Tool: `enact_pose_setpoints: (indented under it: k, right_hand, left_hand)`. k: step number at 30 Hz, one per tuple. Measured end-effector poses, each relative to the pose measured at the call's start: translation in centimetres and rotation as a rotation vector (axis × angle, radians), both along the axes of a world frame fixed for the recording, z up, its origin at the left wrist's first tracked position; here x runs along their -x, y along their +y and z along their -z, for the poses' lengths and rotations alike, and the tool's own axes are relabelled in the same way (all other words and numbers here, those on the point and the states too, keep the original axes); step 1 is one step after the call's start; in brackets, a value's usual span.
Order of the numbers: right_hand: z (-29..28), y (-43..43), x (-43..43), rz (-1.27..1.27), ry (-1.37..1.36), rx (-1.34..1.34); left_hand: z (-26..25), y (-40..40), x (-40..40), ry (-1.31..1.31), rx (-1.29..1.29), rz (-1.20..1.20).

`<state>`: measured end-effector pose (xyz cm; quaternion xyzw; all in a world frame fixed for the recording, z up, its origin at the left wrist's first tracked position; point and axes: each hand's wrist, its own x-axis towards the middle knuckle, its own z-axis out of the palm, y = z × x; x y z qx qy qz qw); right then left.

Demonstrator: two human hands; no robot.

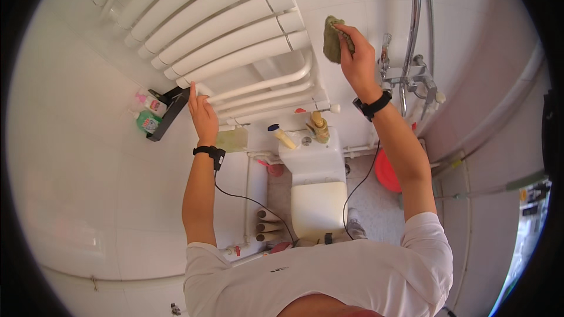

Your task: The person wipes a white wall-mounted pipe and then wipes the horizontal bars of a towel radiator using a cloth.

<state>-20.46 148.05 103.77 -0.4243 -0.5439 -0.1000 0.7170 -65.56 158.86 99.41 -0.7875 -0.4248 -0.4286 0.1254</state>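
Observation:
My right hand [359,64] pinches a crumpled, olive-green cloth [331,42] between thumb and fingers, in front of the white tiled wall. A white towel-rail radiator [229,57] with wide flat bars spans the wall left of the cloth. At its lower left end is my left hand [203,116], fingers extended and apart, touching or very near the radiator's edge. Just beside that hand, a black wall shelf [169,116] carries a pink-topped pump bottle [152,103] and a green pump bottle [147,122].
Below the radiator stands a white toilet [319,207], its lid down. A tube with a blue cap [282,136] and a yellowish pump bottle [320,127] rest on the cistern. Chrome shower fittings [412,79] project at right, above a red basin [387,171]. Black cables [246,197] trail from both wrist straps.

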Motion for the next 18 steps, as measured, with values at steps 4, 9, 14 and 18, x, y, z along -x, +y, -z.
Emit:
enact_pose_setpoints:
  k: [4, 9, 14, 18]
  right_hand:
    - [0.0, 0.0, 1.5, -0.241, 0.25, 0.222]
    - [6.7, 2.9, -1.4, -0.537, 0.627, 0.543]
    - [3.6, 3.2, -4.2, -0.871, 1.071, 0.362]
    - [-12.3, 2.4, -6.8, -0.684, 0.719, -0.087]
  left_hand:
    - [-0.3, -1.3, 0.2, 0.076, 0.028, -0.152]
    - [-2.3, -4.9, -5.7, 0.098, 0.045, -0.039]
    - [-3.5, -5.9, -8.7, 0.255, -0.058, 0.113]
    - [-5.2, -6.0, -10.9, 0.148, 0.032, 0.196]
